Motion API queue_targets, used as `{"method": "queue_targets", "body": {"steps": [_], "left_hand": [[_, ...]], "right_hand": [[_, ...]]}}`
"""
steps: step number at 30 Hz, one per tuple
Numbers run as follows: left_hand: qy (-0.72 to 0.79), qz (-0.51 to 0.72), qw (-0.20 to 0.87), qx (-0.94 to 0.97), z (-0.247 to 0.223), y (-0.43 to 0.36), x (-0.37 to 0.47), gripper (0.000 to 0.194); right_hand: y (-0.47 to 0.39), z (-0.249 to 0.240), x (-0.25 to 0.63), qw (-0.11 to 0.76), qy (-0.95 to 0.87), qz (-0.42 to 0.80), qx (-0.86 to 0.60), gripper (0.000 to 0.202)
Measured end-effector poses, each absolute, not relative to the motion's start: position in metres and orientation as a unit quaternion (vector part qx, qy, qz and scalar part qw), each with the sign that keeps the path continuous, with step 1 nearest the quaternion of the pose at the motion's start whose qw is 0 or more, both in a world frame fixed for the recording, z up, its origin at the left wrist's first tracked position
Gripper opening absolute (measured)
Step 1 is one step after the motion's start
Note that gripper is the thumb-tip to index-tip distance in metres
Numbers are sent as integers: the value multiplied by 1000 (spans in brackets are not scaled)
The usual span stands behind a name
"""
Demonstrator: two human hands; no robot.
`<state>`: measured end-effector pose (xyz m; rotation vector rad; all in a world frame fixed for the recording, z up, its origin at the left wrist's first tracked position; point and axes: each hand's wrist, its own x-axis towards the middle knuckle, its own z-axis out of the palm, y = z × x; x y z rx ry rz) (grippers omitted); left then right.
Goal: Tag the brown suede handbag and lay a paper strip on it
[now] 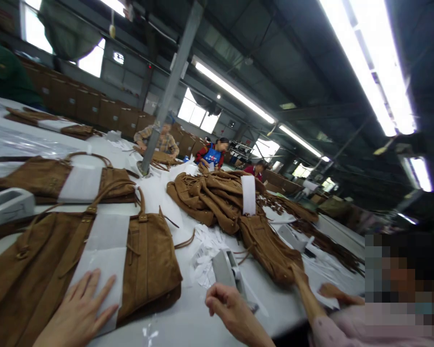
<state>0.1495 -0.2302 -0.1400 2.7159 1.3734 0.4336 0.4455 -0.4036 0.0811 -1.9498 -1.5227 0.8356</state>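
My left hand [81, 306] lies flat with fingers spread on a white paper strip [106, 236]. That strip runs across a brown handbag [154, 262] with looped handles, lying on the white table [198, 323]. To the right of the bag, my right hand [227, 306] hovers with its fingers curled in; whatever they hold, if anything, cannot be made out. Just beyond it stands a grey tape dispenser [226, 267]. White paper scraps [206, 250] are scattered behind the dispenser.
A second banded brown bag [32, 176] lies behind mine, beside another dispenser [10, 205]. Brown bags are heaped [206, 193] mid-table. At right, a co-worker's hand [298, 274] touches a brown bag [271, 250]. A metal post [169, 91] rises from the table; other people work farther back.
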Motion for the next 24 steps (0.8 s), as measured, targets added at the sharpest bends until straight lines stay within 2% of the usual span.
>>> {"method": "queue_targets", "body": {"steps": [3, 9, 16, 20, 24], "left_hand": [[455, 143, 27, 879, -136, -227, 150, 55], [454, 180, 26, 872, -134, -221, 147, 59], [407, 255, -150, 864, -142, -209, 143, 72], [387, 272, -242, 847, -158, -196, 142, 61], [366, 294, -290, 834, -165, -187, 144, 48]], "right_hand": [[-348, 97, 416, 207, -642, 361, -644, 15], [-252, 89, 381, 50, -739, 411, -532, 13], [-150, 65, 346, -80, -875, 282, -385, 16], [-99, 46, 326, -148, -910, 199, -331, 14], [-61, 20, 311, -219, -916, 131, -310, 9]]}}
